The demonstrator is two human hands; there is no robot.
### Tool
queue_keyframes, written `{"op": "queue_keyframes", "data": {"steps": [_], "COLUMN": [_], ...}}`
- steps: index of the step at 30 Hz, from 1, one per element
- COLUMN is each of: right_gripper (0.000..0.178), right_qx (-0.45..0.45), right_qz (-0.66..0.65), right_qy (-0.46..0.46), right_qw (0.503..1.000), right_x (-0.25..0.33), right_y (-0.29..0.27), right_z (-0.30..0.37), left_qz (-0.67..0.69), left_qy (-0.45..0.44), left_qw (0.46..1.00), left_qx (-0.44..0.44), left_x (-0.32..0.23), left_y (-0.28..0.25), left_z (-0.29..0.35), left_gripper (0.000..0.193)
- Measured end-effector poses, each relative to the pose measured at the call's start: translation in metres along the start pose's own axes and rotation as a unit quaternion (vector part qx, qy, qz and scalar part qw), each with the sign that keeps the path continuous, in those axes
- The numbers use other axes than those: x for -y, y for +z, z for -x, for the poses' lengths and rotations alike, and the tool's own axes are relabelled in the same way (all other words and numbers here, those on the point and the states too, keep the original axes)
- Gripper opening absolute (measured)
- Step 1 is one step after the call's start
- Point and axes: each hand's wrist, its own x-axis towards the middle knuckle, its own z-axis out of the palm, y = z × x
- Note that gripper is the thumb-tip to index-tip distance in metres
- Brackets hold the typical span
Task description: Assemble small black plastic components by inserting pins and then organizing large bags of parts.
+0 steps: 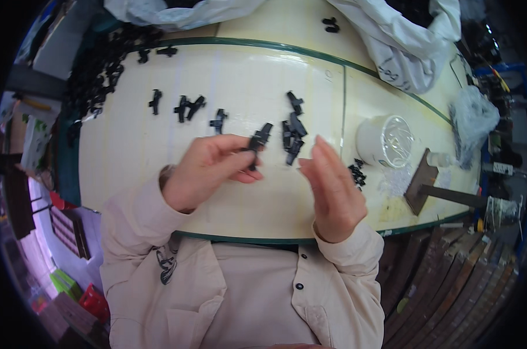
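Observation:
My left hand (208, 168) pinches a small black plastic part (261, 136) between thumb and fingers, above the middle of the table. The part is tilted, its upper end leaning right. My right hand (336, 195) is raised to the right of it, fingers stretched upward, with nothing visible in them. Between and beyond the hands lies a small cluster of black plastic parts (295, 129). Just past my left hand is a separate black part (218, 120), and other black parts (188, 108) lie farther left. Tiny black pieces (358, 173) sit beside my right hand.
A large heap of black parts (103, 75) covers the table's far left. At the right stand a white tub (365, 139) with clear plastic inside and a brown stand (419, 189) with a bar. White sacks (400, 52) and a clear bag (475, 119) lie toward the back.

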Motion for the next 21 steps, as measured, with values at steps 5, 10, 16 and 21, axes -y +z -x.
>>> {"op": "queue_keyframes", "data": {"steps": [5,10,16,21], "right_gripper": [0.028,0.019,0.018,0.023], "right_qx": [-0.023,0.083,0.1,0.06], "right_qz": [0.164,0.236,0.22,0.091], "right_qy": [0.193,0.152,0.118,-0.024], "right_qw": [0.967,0.956,0.963,0.994], "right_x": [-0.023,-0.033,-0.029,0.001], "right_y": [-0.048,-0.04,-0.032,-0.001], "right_z": [0.023,0.033,0.025,0.014], "left_qz": [-0.178,-0.419,-0.409,-0.143], "left_qy": [0.117,0.135,0.35,0.18], "left_qw": [0.958,0.845,0.835,0.972], "left_qx": [-0.191,-0.303,-0.113,0.051], "left_x": [0.003,-0.003,0.005,0.02], "left_y": [-0.015,-0.014,0.009,0.029], "left_z": [-0.01,-0.007,0.001,0.004], "left_gripper": [0.034,0.03,0.027,0.026]}}
